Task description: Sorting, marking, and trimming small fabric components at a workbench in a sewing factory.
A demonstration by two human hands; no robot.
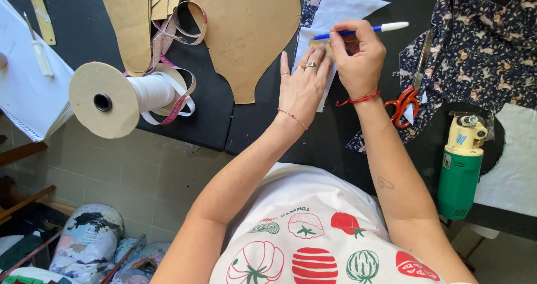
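Black tabletop (268, 127) carries brown paper patterns (251, 32), a tape spool (112, 96) and red scissors (405, 102), above a tiled floor. My left hand (302, 85) lies flat, fingers spread, on a small paper piece (324, 48) over white fabric (341, 10). My right hand (358, 55) grips a blue pen (358, 31); its tip is hidden.

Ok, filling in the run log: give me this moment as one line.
left hand: flat on white fabric piece | right hand: holds blue pen, tip at fabric | scissors: lying at right, untouched
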